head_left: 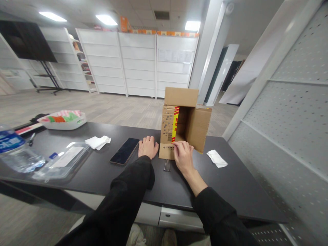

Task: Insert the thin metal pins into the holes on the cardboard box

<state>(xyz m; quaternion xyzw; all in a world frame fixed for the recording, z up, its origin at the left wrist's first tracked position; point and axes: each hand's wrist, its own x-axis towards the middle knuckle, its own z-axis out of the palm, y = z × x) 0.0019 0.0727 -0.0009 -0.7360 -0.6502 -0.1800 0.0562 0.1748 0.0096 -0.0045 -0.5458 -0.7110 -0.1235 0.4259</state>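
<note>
My left hand [148, 147] lies palm down on the dark desk, fingers resting on the surface, between a phone and a cardboard box. The box [166, 118] stands with its opening towards me and its flaps spread. Many small holes or dots mark its left flap beside a yellow and red tape strip [175, 123]. My right hand [183, 155] is at the lower flap [166, 151], which has a row of dark dots. Its thumb and fingertips are pinched together; what they hold is too small to make out. Several nails or screws [167, 165] lie just in front of the box.
Left of my hand lie the phone [125, 151], folded tissues [98, 142], a clear plastic case [64, 162], a water bottle [19, 150] and a white tray [64, 123] with colourful contents. Another tissue [217, 158] lies right of the box. A perforated panel [289, 102] borders the desk's right side.
</note>
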